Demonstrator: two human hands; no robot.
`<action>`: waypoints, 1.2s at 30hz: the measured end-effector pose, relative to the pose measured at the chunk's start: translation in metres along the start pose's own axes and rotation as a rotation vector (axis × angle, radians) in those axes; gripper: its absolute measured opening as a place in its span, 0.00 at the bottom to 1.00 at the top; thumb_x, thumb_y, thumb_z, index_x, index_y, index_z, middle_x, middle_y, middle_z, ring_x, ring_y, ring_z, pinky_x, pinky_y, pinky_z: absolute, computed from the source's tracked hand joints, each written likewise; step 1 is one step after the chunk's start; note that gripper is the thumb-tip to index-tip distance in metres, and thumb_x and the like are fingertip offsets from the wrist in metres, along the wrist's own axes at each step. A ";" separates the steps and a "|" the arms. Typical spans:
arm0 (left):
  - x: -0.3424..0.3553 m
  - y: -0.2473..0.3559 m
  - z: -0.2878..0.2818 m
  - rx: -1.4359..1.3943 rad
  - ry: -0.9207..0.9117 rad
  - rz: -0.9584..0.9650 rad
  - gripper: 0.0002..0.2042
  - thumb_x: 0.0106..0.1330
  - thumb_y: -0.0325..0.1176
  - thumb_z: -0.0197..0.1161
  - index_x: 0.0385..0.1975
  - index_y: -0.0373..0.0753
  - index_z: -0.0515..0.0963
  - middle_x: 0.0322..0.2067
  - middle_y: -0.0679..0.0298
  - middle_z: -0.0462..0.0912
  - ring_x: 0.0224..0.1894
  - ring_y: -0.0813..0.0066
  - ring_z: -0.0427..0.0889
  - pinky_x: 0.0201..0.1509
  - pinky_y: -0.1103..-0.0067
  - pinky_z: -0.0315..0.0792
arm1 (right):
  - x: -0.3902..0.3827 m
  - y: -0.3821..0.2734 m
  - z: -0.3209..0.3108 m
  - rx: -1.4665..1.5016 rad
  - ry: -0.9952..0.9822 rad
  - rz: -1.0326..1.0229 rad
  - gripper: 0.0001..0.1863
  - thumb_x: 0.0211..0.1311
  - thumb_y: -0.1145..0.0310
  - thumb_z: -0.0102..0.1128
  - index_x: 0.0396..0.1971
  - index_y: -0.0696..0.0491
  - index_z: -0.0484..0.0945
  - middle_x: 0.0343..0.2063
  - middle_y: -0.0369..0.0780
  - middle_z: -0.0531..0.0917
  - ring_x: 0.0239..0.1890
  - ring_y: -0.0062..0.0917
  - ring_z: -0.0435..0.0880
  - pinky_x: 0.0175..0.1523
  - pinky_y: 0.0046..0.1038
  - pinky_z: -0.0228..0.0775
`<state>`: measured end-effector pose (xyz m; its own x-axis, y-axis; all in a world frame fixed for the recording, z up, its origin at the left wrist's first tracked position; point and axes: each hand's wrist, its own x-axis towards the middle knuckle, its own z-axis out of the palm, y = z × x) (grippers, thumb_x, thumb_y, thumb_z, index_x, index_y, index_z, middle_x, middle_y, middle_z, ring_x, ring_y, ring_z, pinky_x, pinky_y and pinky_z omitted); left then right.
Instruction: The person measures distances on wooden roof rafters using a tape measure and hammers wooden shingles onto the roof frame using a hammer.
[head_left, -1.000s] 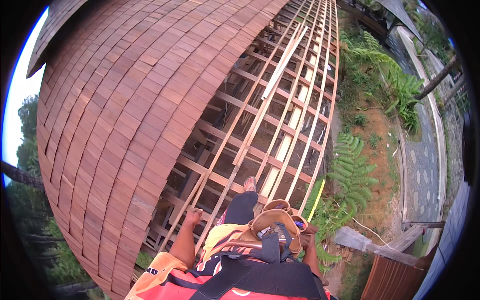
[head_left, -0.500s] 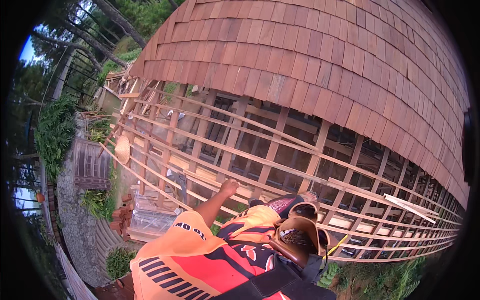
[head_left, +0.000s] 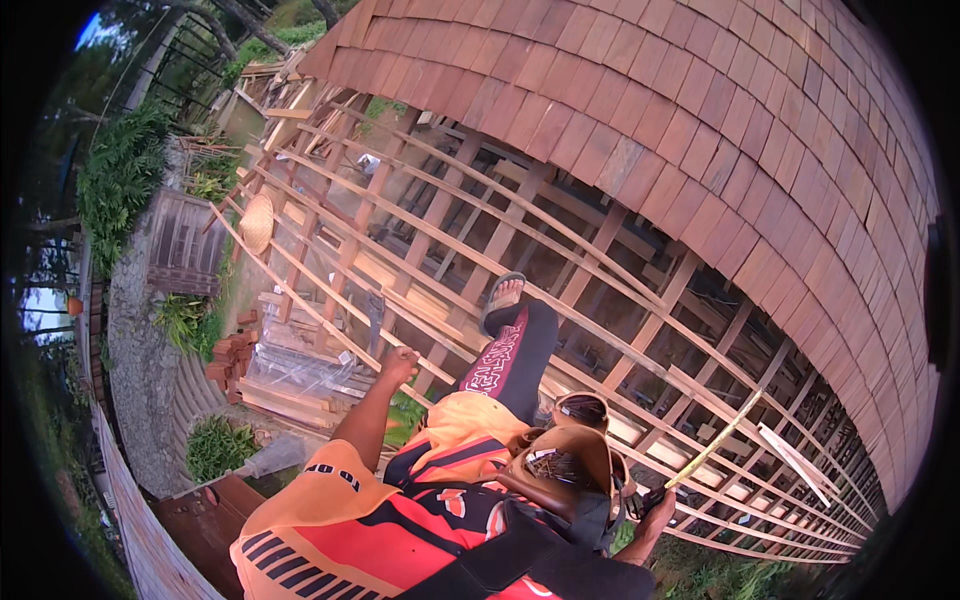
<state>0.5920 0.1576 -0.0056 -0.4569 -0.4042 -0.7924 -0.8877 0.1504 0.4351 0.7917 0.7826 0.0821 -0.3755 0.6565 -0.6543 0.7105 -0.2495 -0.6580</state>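
Left hand (head_left: 399, 363) clenched into a fist on a thin pale wooden batten of the open roof lattice (head_left: 420, 250); batten itself mostly covered by the fingers there. Right hand (head_left: 658, 508) low near the lattice's bottom edge, partly hidden behind a brown leather tool pouch (head_left: 565, 462) worn at the waist; fingers wrapped around the butt of a long yellowish strip, perhaps a folding rule or lath (head_left: 722, 438), slanting up and away over the lattice. Exact kind hard to make out. Dark contents of the pouch too small to tell. One leg in black trousers with red lettering stretched up the lattice, grey sandal (head_left: 503, 298) braced on a batten. Curved cover of reddish-brown wooden shingles (head_left: 720, 130) above and right of the lattice. Pale round woven hat (head_left: 257, 222) hanging at the lattice's left edge. Stacked red bricks (head_left: 232, 355) on the ground below the lattice, partly blurred.
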 end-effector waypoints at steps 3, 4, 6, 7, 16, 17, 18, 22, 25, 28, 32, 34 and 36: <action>0.030 0.060 0.018 -0.056 -0.109 0.138 0.24 0.64 0.41 0.64 0.56 0.35 0.70 0.39 0.60 0.81 0.30 0.76 0.79 0.32 0.79 0.75 | -0.024 0.016 0.037 -0.320 -0.098 -0.208 0.24 0.72 0.54 0.38 0.26 0.61 0.68 0.22 0.37 0.70 0.27 0.26 0.68 0.35 0.28 0.60; 0.036 0.087 0.030 -0.019 -0.181 0.203 0.25 0.64 0.41 0.63 0.57 0.34 0.69 0.42 0.59 0.81 0.35 0.76 0.81 0.37 0.79 0.76 | -0.007 0.045 0.039 -0.326 -0.052 -0.160 0.25 0.71 0.50 0.40 0.25 0.58 0.69 0.20 0.37 0.72 0.23 0.25 0.69 0.30 0.26 0.60; 0.047 0.121 0.024 0.059 -0.246 0.346 0.26 0.64 0.40 0.63 0.58 0.33 0.68 0.46 0.56 0.80 0.43 0.74 0.81 0.46 0.78 0.76 | -0.009 0.029 0.094 -0.333 -0.115 -0.143 0.24 0.70 0.49 0.42 0.24 0.55 0.69 0.17 0.36 0.72 0.17 0.23 0.68 0.22 0.26 0.58; 0.050 0.133 0.021 0.100 -0.273 0.428 0.26 0.64 0.39 0.63 0.59 0.33 0.68 0.47 0.55 0.80 0.46 0.72 0.81 0.50 0.78 0.75 | -0.011 0.009 0.124 -0.321 -0.131 -0.138 0.23 0.69 0.49 0.43 0.24 0.54 0.69 0.15 0.36 0.71 0.14 0.22 0.68 0.18 0.25 0.57; 0.152 0.163 -0.094 0.301 -0.085 0.369 0.27 0.61 0.44 0.64 0.55 0.32 0.72 0.45 0.51 0.82 0.48 0.61 0.82 0.51 0.70 0.74 | 0.031 -0.220 0.410 -0.259 -0.388 -0.272 0.21 0.72 0.51 0.43 0.28 0.52 0.71 0.20 0.33 0.70 0.23 0.17 0.65 0.28 0.23 0.58; 0.172 0.169 -0.105 0.252 -0.036 0.332 0.26 0.61 0.44 0.64 0.55 0.32 0.72 0.45 0.51 0.82 0.48 0.61 0.82 0.52 0.71 0.74 | 0.050 -0.240 0.429 -0.316 -0.415 -0.332 0.22 0.72 0.49 0.42 0.28 0.53 0.71 0.21 0.33 0.69 0.23 0.17 0.65 0.26 0.23 0.56; 0.181 0.161 -0.121 0.200 0.032 0.266 0.26 0.62 0.44 0.63 0.55 0.32 0.72 0.45 0.51 0.82 0.48 0.62 0.82 0.52 0.71 0.74 | 0.042 -0.271 0.458 -0.325 -0.458 -0.357 0.22 0.72 0.49 0.42 0.29 0.53 0.71 0.20 0.33 0.68 0.23 0.17 0.65 0.26 0.23 0.55; 0.234 0.162 -0.150 -0.248 0.119 0.062 0.21 0.66 0.41 0.62 0.55 0.37 0.72 0.36 0.64 0.80 0.33 0.79 0.79 0.35 0.78 0.74 | 0.014 -0.382 0.549 -0.460 -0.513 -0.525 0.24 0.72 0.47 0.42 0.31 0.54 0.72 0.21 0.34 0.69 0.22 0.18 0.64 0.26 0.24 0.55; 0.235 0.151 -0.160 -0.452 0.208 0.064 0.20 0.64 0.37 0.63 0.51 0.31 0.73 0.32 0.61 0.81 0.27 0.78 0.79 0.31 0.79 0.73 | 0.004 -0.406 0.592 -0.569 -0.543 -0.752 0.24 0.72 0.47 0.41 0.34 0.55 0.72 0.25 0.36 0.71 0.23 0.19 0.65 0.25 0.24 0.55; 0.229 0.133 -0.150 -0.405 0.177 0.023 0.20 0.65 0.39 0.62 0.51 0.32 0.73 0.32 0.62 0.81 0.27 0.78 0.79 0.30 0.79 0.73 | -0.029 -0.419 0.616 -0.535 -0.582 -0.570 0.24 0.72 0.47 0.40 0.33 0.55 0.72 0.24 0.34 0.68 0.23 0.18 0.63 0.27 0.23 0.56; 0.203 0.106 -0.117 -0.310 0.086 -0.048 0.23 0.65 0.42 0.62 0.52 0.31 0.72 0.35 0.59 0.82 0.30 0.75 0.81 0.35 0.76 0.74 | 0.000 -0.377 0.594 -0.644 -0.587 -0.664 0.24 0.72 0.47 0.42 0.39 0.55 0.74 0.25 0.34 0.71 0.24 0.18 0.66 0.28 0.23 0.59; 0.189 0.055 -0.102 -0.278 0.066 -0.065 0.23 0.64 0.43 0.63 0.51 0.31 0.73 0.37 0.57 0.82 0.31 0.74 0.82 0.37 0.75 0.75 | -0.007 -0.350 0.588 -0.651 -0.619 -0.675 0.24 0.72 0.48 0.42 0.37 0.55 0.74 0.24 0.35 0.73 0.23 0.19 0.67 0.28 0.25 0.60; 0.172 0.008 -0.091 -0.266 0.037 -0.047 0.24 0.64 0.44 0.63 0.51 0.31 0.73 0.38 0.56 0.82 0.31 0.74 0.82 0.37 0.74 0.75 | -0.024 -0.337 0.569 -0.641 -0.685 -0.460 0.23 0.72 0.48 0.42 0.38 0.55 0.74 0.22 0.35 0.73 0.23 0.19 0.67 0.28 0.26 0.60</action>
<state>0.5116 0.0070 -0.0999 -0.4089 -0.4389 -0.8001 -0.8594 -0.1098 0.4994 0.2230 0.4455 0.1076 -0.8043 -0.0017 -0.5942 0.5212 0.4782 -0.7069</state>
